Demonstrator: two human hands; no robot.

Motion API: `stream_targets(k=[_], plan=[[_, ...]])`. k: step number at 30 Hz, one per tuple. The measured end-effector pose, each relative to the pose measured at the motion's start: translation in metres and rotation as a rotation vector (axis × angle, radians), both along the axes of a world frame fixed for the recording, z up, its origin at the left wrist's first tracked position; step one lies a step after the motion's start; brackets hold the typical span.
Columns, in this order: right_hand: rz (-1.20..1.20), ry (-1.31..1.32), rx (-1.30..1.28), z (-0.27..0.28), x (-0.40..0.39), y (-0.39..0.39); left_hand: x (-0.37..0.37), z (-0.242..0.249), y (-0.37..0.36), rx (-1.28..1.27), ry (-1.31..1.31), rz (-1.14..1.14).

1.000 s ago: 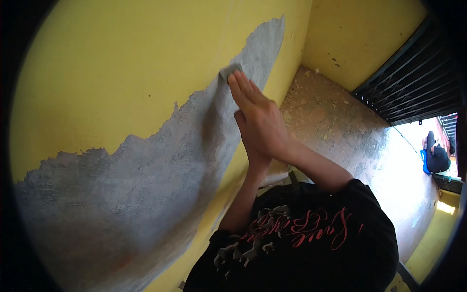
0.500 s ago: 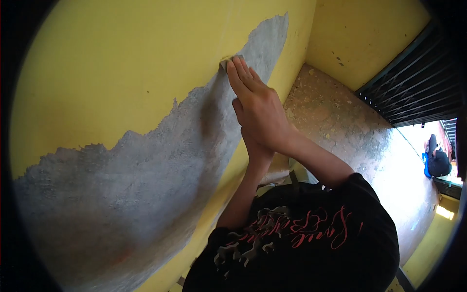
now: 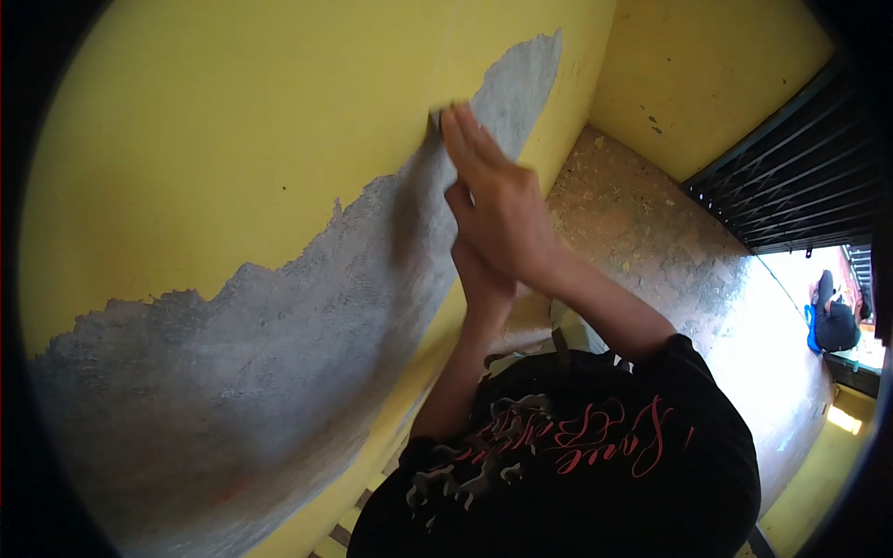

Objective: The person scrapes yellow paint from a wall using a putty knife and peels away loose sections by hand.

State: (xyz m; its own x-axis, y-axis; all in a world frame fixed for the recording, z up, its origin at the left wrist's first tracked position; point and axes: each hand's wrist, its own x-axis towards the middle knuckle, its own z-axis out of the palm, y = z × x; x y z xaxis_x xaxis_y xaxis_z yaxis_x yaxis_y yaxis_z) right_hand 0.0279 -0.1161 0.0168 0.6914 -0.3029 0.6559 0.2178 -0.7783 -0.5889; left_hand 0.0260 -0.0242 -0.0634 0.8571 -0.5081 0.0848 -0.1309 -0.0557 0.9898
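Observation:
My right hand [image 3: 502,195] presses its outstretched, close-together fingertips over a small flat grey piece [image 3: 435,122] held against the wall. This piece, thin like a scraper blade, is mostly covered by the fingers and its kind cannot be made out. Underneath, my left hand [image 3: 479,270] meets the right palm and wrist; its fingers are largely hidden. The piece sits at the ragged border between the yellow paint [image 3: 233,139] and a bare grey patch [image 3: 279,344] of wall.
A side wall [image 3: 707,74] meets this one at a corner. Beyond a worn, stained floor [image 3: 642,223] stands a dark folding metal gate [image 3: 772,158]. A person [image 3: 837,321] sits in the bright opening at far right. My black printed shirt [image 3: 577,456] fills the lower middle.
The view has shifted slightly, so the wall patch appears a little lower. My hands stay at nearly the same border spot, with the right fingers now blurred and covering more of the piece.

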Motion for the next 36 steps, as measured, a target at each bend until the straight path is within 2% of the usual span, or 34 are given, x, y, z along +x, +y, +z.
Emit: stream_targets(k=[1,3,4,7,8,9,11,13,15,16,18,19,21,22,24,25,27,28,30,31,33,34,36], plan=[[-0.028,-0.054,0.057,0.011,0.005,-0.003,0.002,0.002,-0.003,0.001,0.001,0.000],[-0.061,-0.099,0.012,0.017,0.004,-0.004,0.008,0.015,-0.016,0.429,-0.170,0.054],[-0.033,-0.052,-0.027,0.010,-0.002,-0.002,-0.006,0.020,-0.020,0.081,-0.009,0.175],[-0.012,0.061,-0.072,-0.020,-0.005,0.000,-0.021,0.006,-0.021,-0.032,-0.140,0.281],[-0.002,0.024,-0.004,-0.017,-0.002,-0.002,-0.013,-0.009,-0.008,0.151,0.071,0.117],[0.007,-0.018,0.061,-0.015,0.000,-0.004,-0.015,-0.010,-0.010,0.152,0.080,0.118],[0.009,-0.016,0.041,-0.016,-0.001,-0.006,-0.011,-0.006,-0.018,0.191,-0.060,0.121],[-0.003,-0.021,0.027,-0.021,0.001,-0.007,-0.012,-0.003,-0.023,0.158,-0.079,0.131],[0.027,0.021,-0.008,-0.025,-0.004,-0.001,-0.021,-0.002,-0.032,-0.298,0.159,0.328],[0.029,0.031,-0.002,-0.021,-0.002,-0.004,-0.019,0.000,-0.028,-0.291,0.167,0.332],[-0.002,-0.039,0.017,-0.007,0.006,-0.012,-0.010,0.009,-0.020,0.166,-0.057,0.115],[-0.005,-0.043,0.015,-0.008,0.004,-0.010,-0.011,0.008,-0.023,0.163,-0.061,0.113],[-0.001,-0.013,-0.008,-0.013,-0.001,-0.004,-0.015,0.001,-0.030,-0.408,0.450,0.250],[-0.002,-0.020,-0.007,-0.012,0.001,-0.005,-0.009,-0.008,-0.027,-0.408,0.443,0.248],[-0.002,-0.049,0.030,-0.012,0.001,-0.003,-0.003,-0.020,-0.017,-0.099,0.147,0.147],[0.009,-0.033,0.036,-0.012,-0.002,-0.002,-0.011,-0.017,-0.014,-0.092,0.161,0.159],[0.004,-0.012,0.032,-0.006,-0.002,-0.006,-0.018,-0.003,-0.021,0.281,-0.078,0.147],[0.004,-0.016,0.024,-0.011,-0.002,-0.006,-0.019,-0.005,-0.027,0.273,-0.081,0.149],[0.018,0.021,-0.007,-0.018,-0.004,0.000,-0.024,-0.016,-0.034,-0.243,0.089,0.345],[0.015,0.020,-0.005,-0.015,0.000,-0.004,-0.016,-0.021,-0.032,-0.241,0.088,0.342],[0.026,-0.004,0.067,-0.004,0.004,-0.012,-0.004,-0.023,-0.024,0.405,-0.029,-0.009],[0.026,-0.005,0.063,-0.004,0.001,-0.013,-0.008,-0.019,-0.027,0.402,-0.030,-0.009],[0.024,0.015,0.008,-0.009,-0.007,-0.012,-0.019,-0.006,-0.031,0.125,0.031,0.185]])
